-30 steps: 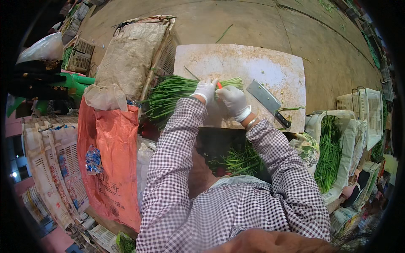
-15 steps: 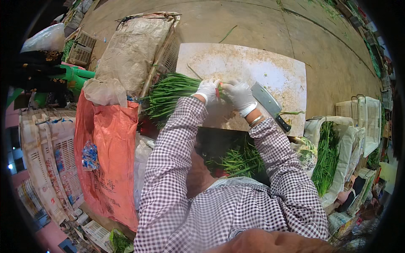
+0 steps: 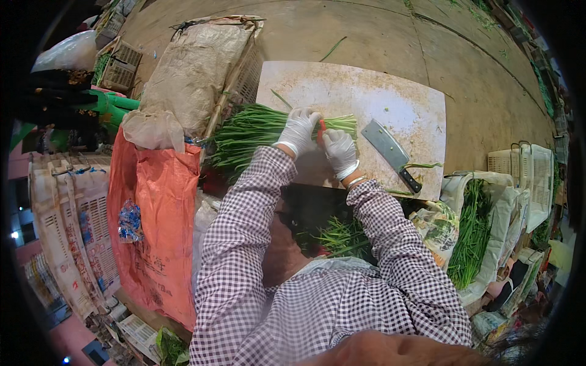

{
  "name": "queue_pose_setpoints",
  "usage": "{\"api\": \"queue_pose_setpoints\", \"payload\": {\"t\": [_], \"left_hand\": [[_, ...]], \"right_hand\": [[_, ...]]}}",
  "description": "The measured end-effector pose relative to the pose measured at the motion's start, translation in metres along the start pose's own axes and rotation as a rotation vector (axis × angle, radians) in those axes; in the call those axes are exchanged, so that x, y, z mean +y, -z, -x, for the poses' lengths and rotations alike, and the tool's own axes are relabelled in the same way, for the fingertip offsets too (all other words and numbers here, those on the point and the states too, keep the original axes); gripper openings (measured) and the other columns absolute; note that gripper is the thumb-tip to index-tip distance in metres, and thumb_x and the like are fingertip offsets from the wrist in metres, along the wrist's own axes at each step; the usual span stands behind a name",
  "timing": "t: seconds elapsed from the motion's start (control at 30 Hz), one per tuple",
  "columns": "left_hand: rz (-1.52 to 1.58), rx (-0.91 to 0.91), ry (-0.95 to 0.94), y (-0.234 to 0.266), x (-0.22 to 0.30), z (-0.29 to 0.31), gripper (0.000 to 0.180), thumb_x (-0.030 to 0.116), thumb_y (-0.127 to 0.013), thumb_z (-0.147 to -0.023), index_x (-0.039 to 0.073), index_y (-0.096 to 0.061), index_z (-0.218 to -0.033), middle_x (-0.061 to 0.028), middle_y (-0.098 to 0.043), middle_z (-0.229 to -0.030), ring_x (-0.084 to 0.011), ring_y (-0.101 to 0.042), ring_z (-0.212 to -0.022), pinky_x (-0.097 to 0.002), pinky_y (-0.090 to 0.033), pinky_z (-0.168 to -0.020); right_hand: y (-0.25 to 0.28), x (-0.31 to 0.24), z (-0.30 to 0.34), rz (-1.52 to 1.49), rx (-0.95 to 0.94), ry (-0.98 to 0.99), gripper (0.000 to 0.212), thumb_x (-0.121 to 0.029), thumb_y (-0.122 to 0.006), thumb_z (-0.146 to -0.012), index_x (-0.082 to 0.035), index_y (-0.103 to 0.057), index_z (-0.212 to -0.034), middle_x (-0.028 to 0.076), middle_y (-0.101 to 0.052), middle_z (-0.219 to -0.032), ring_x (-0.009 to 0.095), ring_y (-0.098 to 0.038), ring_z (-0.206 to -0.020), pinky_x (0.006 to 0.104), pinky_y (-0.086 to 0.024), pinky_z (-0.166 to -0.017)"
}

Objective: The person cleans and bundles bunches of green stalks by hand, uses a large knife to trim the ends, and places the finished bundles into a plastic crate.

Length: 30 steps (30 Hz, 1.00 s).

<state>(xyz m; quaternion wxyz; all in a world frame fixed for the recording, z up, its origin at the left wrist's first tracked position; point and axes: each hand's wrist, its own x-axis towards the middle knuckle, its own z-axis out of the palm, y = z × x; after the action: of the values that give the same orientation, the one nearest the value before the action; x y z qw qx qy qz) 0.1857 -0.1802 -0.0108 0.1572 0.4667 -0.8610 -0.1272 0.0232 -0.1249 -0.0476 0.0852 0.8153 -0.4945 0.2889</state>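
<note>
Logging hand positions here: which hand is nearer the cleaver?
Right: the right hand is just left of the cleaver; the left hand is farther left, over the green stalks.

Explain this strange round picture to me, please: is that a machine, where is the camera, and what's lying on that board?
There is no machine here: these are a person's own gloved hands. The camera sits on their head and looks down through a very wide lens, which is why straight edges bend toward the rim. The checked sleeves are the person's own.

The left hand holds a bunch of long green stalks, whose leafy end hangs past the left side of the pale board. The right hand grips a red strip at the bunch. To its right, a cleaver lies flat on the board.
</note>
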Motion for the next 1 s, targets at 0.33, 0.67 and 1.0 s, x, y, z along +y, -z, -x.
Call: {"api": "queue_pose_setpoints", "payload": {"t": [0.33,0.67,1.0], "left_hand": [[0.340,0.135,0.015,0.002,-0.010,-0.003,0.019,0.007,-0.078,-0.066,0.008,-0.060,-0.074,-0.0085,-0.059,-0.080,-0.0279,-0.059,-0.080,-0.0377,-0.047,-0.071],[0.466,-0.271,0.458,-0.028,-0.030,-0.063,0.023,0.021,-0.059,-0.092,0.008,-0.061,-0.111,-0.0164,-0.067,-0.096,-0.0251,-0.064,-0.086,-0.0337,-0.049,-0.079],[0.999,-0.273,0.660,-0.062,-0.065,-0.053,0.027,0.007,-0.063,-0.090,0.004,-0.062,-0.116,-0.0082,-0.066,-0.098,-0.0152,-0.062,-0.083,-0.0280,-0.051,-0.075]], "right_hand": [[0.000,0.007,-0.007,0.002,-0.035,-0.013,0.013,-0.014,-0.057,-0.081,-0.009,-0.059,-0.093,0.006,-0.058,-0.091,0.024,-0.057,-0.079,0.0366,-0.046,-0.065],[0.002,0.037,-0.065,0.005,-0.167,-0.010,0.006,-0.015,-0.057,-0.083,-0.011,-0.060,-0.081,0.007,-0.060,-0.081,0.025,-0.062,-0.072,0.0372,-0.051,-0.062],[0.019,-0.003,-0.061,0.070,-0.136,0.266,0.007,-0.011,-0.056,-0.077,-0.006,-0.058,-0.073,0.010,-0.056,-0.073,0.024,-0.057,-0.070,0.0357,-0.046,-0.061]]}}
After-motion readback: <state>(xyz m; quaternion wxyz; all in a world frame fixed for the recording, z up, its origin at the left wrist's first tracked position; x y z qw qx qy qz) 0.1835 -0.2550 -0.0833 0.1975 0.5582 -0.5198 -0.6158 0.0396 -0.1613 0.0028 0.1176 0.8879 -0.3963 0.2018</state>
